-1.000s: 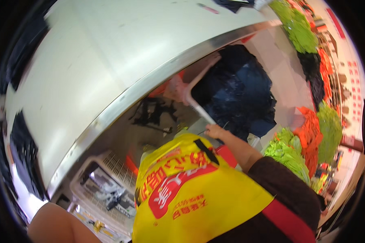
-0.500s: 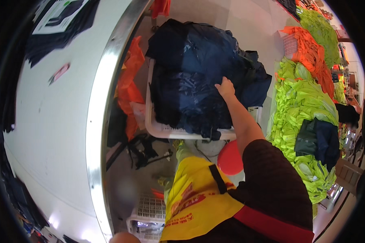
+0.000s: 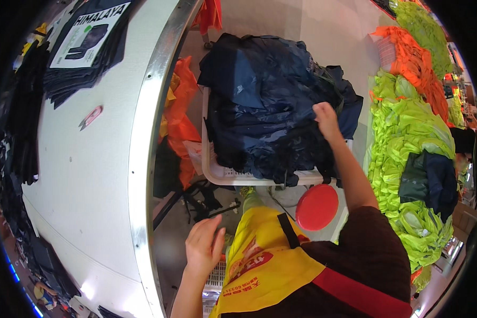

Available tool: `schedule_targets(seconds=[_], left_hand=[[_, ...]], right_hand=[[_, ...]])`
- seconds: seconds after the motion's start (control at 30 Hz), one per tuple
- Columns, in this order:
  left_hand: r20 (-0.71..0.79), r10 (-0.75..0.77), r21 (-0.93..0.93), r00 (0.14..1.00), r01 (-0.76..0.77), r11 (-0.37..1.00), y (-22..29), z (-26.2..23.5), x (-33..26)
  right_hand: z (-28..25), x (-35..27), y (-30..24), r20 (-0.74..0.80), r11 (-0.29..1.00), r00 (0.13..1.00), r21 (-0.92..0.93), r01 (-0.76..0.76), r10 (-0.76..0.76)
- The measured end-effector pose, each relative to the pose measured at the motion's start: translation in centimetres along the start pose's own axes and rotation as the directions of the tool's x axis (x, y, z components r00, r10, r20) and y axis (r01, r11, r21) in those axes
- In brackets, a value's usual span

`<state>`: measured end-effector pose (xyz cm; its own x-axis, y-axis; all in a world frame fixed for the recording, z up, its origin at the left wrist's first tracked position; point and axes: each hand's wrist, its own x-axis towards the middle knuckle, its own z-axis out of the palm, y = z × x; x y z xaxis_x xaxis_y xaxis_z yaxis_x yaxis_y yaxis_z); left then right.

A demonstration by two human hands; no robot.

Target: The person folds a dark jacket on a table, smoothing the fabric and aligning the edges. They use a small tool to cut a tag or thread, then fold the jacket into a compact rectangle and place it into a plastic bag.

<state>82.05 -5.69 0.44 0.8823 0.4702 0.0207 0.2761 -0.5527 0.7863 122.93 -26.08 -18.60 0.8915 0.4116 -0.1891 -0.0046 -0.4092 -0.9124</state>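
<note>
A big heap of dark navy garments (image 3: 270, 111) fills and overhangs a white plastic basket (image 3: 211, 172) in front of me. On the right side of the heap my right hand (image 3: 326, 117) is closed, its fingers curled against the dark cloth; the exact fold it grips is partly hidden. My left hand (image 3: 202, 248) hangs in the air beside my yellow apron (image 3: 270, 259), near the table edge. Its thumb stands apart from the fingers and it holds nothing.
On the left, a white table (image 3: 85, 175) with a metal edge bears small pink-handled snips (image 3: 91, 117) and stacked dark garments (image 3: 85, 79). A red round stool (image 3: 317, 207) stands below the basket. Yellow-green garments (image 3: 403, 143) and orange ones (image 3: 416, 63) are heaped on the right.
My left hand has risen into view from the lower edge. My right hand has shifted right across the heap and closed more. The dark cloth on top has changed its folds.
</note>
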Motion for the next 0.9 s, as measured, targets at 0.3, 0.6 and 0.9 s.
schedule_targets(seconds=[0.3, 0.6, 0.9], left_hand=[[0.235, -0.04, -0.173, 0.971, 0.082, 0.982, 4.3, 5.8, -4.7], [0.009, -0.364, -0.639, 0.931, 0.285, 0.714, 6.8, -3.2, -19.3], [-0.354, -0.474, -0.602, 0.806, 0.191, 0.775, 8.2, -22.0, -31.3]], right_hand=[[2.9, -21.0, -27.2, 0.641, 0.441, 0.768, 0.692, -0.571, -0.011], [15.6, -31.6, -34.2, 0.569, 0.17, 0.803, 0.822, -0.544, -0.18], [13.3, -48.5, -37.5, 0.493, 0.249, 0.113, 0.22, 0.943, -0.862]])
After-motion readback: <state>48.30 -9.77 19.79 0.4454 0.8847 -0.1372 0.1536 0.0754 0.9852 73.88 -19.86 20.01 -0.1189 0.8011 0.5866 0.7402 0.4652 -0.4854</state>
